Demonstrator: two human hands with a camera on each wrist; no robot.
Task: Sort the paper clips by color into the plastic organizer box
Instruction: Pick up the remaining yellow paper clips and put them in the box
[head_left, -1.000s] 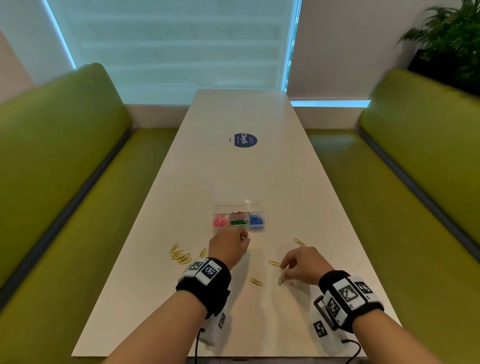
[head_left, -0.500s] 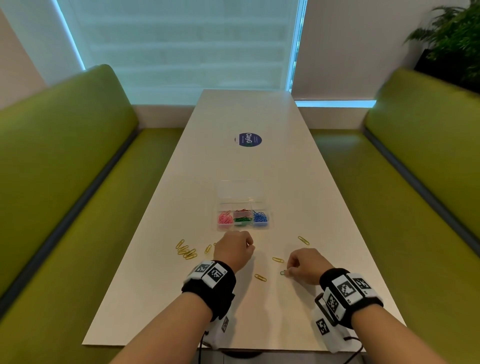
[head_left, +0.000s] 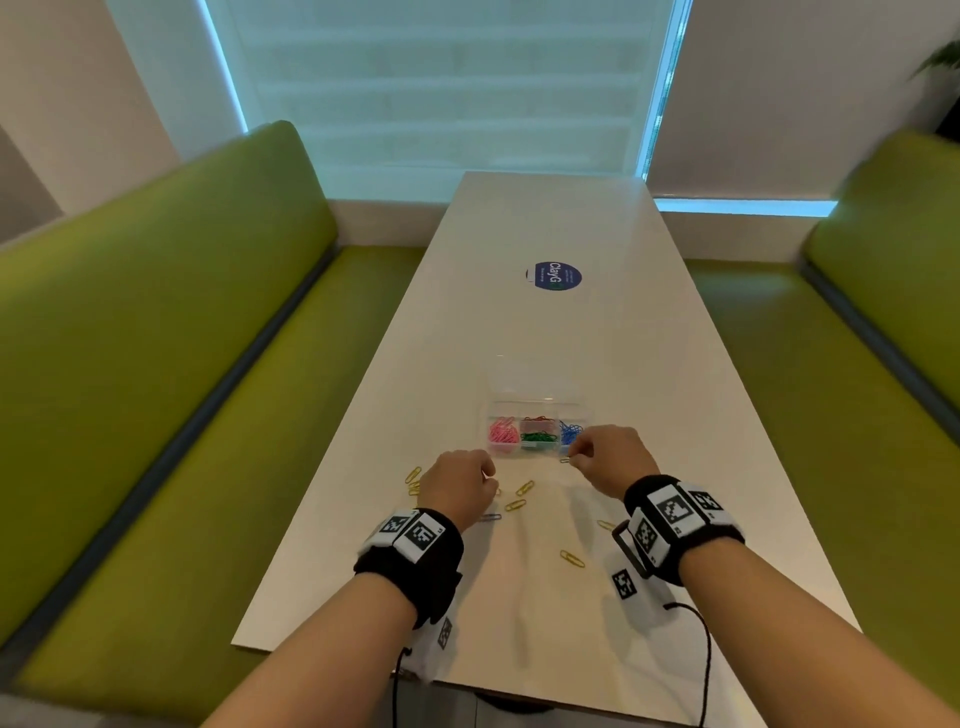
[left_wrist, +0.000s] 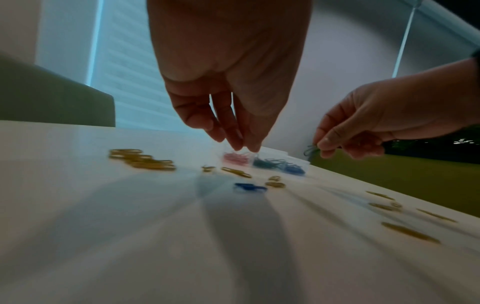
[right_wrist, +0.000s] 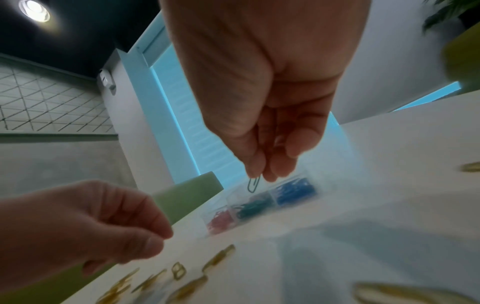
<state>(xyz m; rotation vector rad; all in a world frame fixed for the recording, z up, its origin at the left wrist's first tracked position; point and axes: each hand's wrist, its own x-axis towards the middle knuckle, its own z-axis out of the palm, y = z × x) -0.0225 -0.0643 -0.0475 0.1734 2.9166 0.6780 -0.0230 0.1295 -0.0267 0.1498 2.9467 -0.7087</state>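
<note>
I see my right hand (head_left: 608, 460) raised just off the desk (head_left: 545, 322) at the near right corner of the plastic organizer box (head_left: 537, 410). Its grip is narrow: thumb and forefinger pinch one dark green paper clip (right_wrist: 253, 184), which hangs down from the fingertips. In the right wrist view that clip sits above the box, near the divide between the green and blue compartments; I cannot tell which one it is over.

The box is clear, with its lid open away from me. I note three filled compartments in the near row: pink clips (head_left: 503, 431) on the left, green clips (head_left: 537, 439) in the middle with some red ones behind them, blue clips (head_left: 570, 432) on the right.

My left hand (head_left: 457, 488) is down near the desk, just in front of the box's left end, fingers curled and gathered toward the thumb. Whether anything is held in that grip I cannot tell; the left wrist view shows the fingertips close together and is blurred.

Loose on the desk: a cluster of yellow clips (head_left: 413, 480) left of the left hand, more yellow clips (head_left: 519, 496) between the hands, and others near the right wrist (head_left: 571, 558). One blue clip (head_left: 490, 517) lies by the left wrist.

A round blue sticker (head_left: 554, 276) is farther up the desk. Green benches (head_left: 156, 338) stand on both sides.
</note>
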